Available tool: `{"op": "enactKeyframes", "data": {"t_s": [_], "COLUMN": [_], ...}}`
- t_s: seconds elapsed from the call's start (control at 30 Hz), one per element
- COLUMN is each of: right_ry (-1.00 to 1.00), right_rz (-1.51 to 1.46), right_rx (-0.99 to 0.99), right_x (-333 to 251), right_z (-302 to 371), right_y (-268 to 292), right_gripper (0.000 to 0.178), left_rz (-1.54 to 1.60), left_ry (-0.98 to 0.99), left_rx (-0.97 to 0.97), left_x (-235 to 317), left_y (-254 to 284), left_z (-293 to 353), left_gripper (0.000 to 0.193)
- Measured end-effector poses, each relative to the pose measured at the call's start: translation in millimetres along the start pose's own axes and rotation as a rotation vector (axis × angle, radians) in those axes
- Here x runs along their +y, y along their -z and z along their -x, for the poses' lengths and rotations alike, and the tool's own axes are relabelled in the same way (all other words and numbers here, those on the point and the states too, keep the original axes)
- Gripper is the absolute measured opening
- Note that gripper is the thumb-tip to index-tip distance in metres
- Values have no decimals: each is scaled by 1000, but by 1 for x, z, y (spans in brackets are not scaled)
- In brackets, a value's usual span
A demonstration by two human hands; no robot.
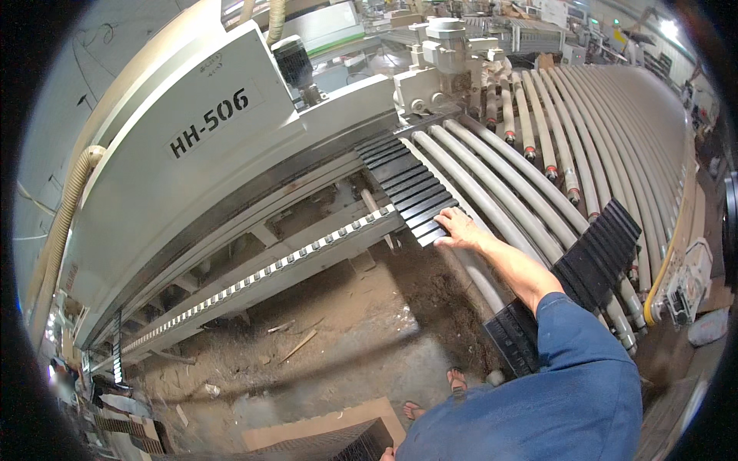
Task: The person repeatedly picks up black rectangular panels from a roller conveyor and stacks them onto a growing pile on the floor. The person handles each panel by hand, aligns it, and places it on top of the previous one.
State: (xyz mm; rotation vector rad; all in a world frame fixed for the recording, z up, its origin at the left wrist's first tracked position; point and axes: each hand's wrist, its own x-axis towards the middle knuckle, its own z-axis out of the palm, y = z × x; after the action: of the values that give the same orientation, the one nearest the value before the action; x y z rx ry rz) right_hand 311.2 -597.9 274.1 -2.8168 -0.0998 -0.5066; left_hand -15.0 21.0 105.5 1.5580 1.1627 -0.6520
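My right hand (460, 229) reaches out over a row of long, flat black strips (411, 188) lying side by side at the machine's infeed. Its thumb and fingers are apart, touching the near ends of the closest strips. Of my left hand (388, 454), only a small part shows at the lower edge, beside a stack of dark strips (338, 446); its fingers are mostly hidden. A second band of black strips (596, 250) lies across the rollers to the right, partly covered by my right forearm.
A large pale machine (200, 100) stands along the left, with a toothed chain rail (261, 269) at its front. Grey metal rollers (500, 184) run to the right, ending near a motor unit (688, 288). Wood scraps (298, 346) litter the floor; a cardboard sheet (330, 422) lies near my feet.
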Motion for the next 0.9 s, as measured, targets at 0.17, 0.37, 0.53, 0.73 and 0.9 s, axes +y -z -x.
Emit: {"op": "enactKeyframes", "data": {"t_s": [0.17, 0.37, 0.53, 0.73, 0.9], "right_ry": [-59, -134, -269, -338, -295], "right_rz": [23, 53, 56, 133, 234], "right_rx": [-25, -6, -64, -73, -166], "right_x": [32, 74, 105, 68, 1], "right_z": [10, 26, 34, 34, 46], "right_y": [17, 32, 44, 48, 37], "right_gripper": [73, 77, 81, 72, 65], "left_rz": [-32, -55, -68, -78, -13], "left_ry": [3, 8, 13, 35, -58], "left_rx": [10, 21, 37, 81, -166], "left_x": [-2, -4, -6, 0, 24], "left_y": [-6, -9, -6, -1, -6], "left_z": [5, 9, 10, 12, -6], "left_gripper": [30, 30, 31, 31, 24]}}
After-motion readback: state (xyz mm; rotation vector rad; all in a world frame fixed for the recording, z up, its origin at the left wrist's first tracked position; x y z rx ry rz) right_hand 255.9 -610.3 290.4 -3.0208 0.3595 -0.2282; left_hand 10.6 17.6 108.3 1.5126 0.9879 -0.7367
